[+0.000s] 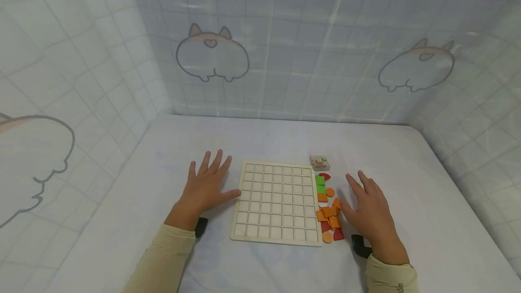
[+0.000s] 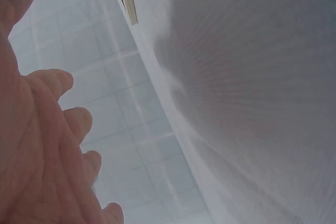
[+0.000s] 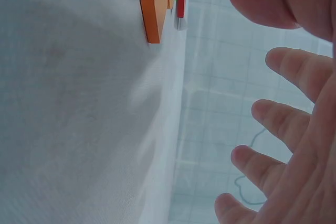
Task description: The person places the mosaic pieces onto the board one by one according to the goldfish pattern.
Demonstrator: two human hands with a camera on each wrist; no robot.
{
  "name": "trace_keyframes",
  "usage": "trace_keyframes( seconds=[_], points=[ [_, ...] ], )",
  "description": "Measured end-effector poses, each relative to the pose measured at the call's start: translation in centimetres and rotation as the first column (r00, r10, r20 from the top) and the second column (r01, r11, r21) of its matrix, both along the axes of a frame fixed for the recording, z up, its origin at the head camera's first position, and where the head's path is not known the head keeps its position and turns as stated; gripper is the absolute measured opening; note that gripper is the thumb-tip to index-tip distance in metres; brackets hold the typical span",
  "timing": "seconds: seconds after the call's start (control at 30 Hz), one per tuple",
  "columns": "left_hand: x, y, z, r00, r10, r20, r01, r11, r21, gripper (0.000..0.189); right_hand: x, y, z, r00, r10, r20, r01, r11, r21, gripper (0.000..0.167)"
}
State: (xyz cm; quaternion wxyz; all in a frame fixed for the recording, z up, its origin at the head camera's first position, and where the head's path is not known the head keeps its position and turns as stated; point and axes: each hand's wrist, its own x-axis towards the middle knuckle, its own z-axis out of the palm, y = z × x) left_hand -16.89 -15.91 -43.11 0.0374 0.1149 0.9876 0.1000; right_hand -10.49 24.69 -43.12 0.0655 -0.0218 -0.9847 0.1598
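Note:
A pale wooden grid board (image 1: 277,202) lies flat on the table, its square cells bare. My left hand (image 1: 207,189) is spread with fingers apart, palm down, its thumb tip right at the board's left edge. To the right of the board is a loose pile of orange tiles (image 1: 327,212), along with green squares (image 1: 320,184), red pieces (image 1: 338,234) and orange discs (image 1: 327,237). My right hand (image 1: 368,211) hovers just right of that pile, fingers extended and holding nothing. In the right wrist view, an orange tile (image 3: 152,14) shows beyond the thumb.
A small square patterned card or block (image 1: 319,163) lies near the board's far right corner. White cloth covers the table (image 1: 260,268). Tiled-pattern curtains with cartoon drawings (image 1: 212,55) stand behind and at both sides.

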Motion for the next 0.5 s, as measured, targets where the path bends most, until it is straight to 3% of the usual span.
trace_keyframes(
  seconds=[0.3,0.5],
  points=[
    [0.02,0.12,-0.07,1.000,0.012,0.022,-0.012,1.000,-0.003,0.106,-0.01,0.31,-0.17,1.000,0.021,0.022,-0.021,1.000,0.009,0.078],
    [-0.23,-0.37,0.24,1.000,0.004,0.023,-0.004,1.000,-0.013,0.104,-0.24,0.15,0.03,0.995,0.022,0.100,-0.018,0.999,-0.041,0.064]
  ],
)
